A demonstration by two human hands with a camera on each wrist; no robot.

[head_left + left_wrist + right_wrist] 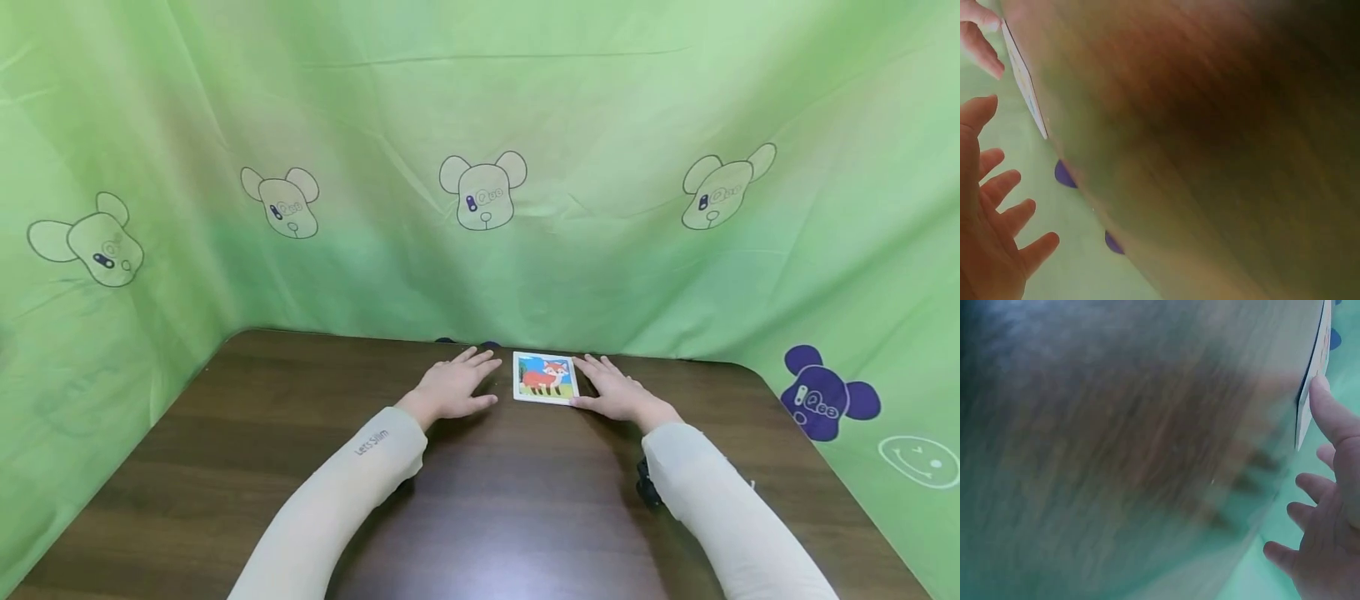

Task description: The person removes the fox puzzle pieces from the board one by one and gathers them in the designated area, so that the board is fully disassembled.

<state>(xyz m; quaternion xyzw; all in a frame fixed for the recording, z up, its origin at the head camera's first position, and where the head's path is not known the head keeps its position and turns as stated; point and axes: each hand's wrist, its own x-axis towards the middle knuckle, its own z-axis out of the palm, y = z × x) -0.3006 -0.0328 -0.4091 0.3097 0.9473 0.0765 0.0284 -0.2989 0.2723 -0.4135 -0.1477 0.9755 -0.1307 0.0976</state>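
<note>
While the spread left hand (453,388) is reaching beside the fox picture (545,379), the spread right hand (617,393) is touching its right edge, light pressure probably serving best.

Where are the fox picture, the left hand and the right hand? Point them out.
Fox picture (546,378): head view, middle of its printed face.
Left hand (452,389): head view, back of the hand.
Right hand (618,395): head view, back of the hand.

The head view was bright, glare whitening the tabletop (487,475) toward its near edge, soft shadows beneath the hands (453,387); both wrist views showed it dimmer, blurred.
</note>
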